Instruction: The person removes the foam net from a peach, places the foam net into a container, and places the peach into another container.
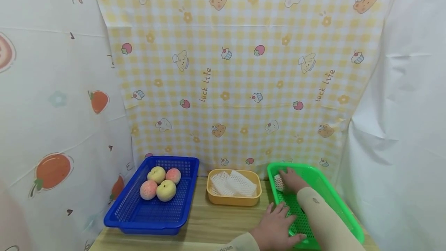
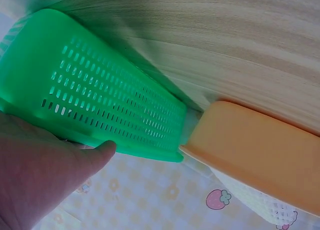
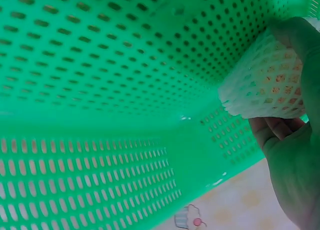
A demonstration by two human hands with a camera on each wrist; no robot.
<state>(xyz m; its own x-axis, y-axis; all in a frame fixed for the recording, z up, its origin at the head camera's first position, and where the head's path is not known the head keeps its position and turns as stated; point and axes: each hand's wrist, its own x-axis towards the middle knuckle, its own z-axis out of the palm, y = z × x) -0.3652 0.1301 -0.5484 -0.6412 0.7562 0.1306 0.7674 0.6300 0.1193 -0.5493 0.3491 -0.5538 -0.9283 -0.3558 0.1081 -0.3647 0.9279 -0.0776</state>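
Note:
In the right wrist view, my right hand (image 3: 292, 155) holds a peach in a white foam net sleeve (image 3: 275, 79), thumb on one side and fingers on the other. That hand is down inside the green basket (image 1: 322, 173), at its far left corner in the head view. My left hand (image 1: 275, 226) lies spread over the near left rim of the same basket, its fingers fairly straight. One finger shows at the rim of the basket wall (image 2: 100, 89) in the left wrist view; the other fingers are hidden there.
Left on the wooden table (image 1: 212, 224) stands a blue basket (image 1: 150, 220) with several yellow and pink peaches (image 1: 166, 190). Between the baskets sits a small yellow-orange tray (image 1: 233, 200) holding white foam net sleeves (image 1: 240, 184). A checked curtain (image 1: 226, 76) hangs behind.

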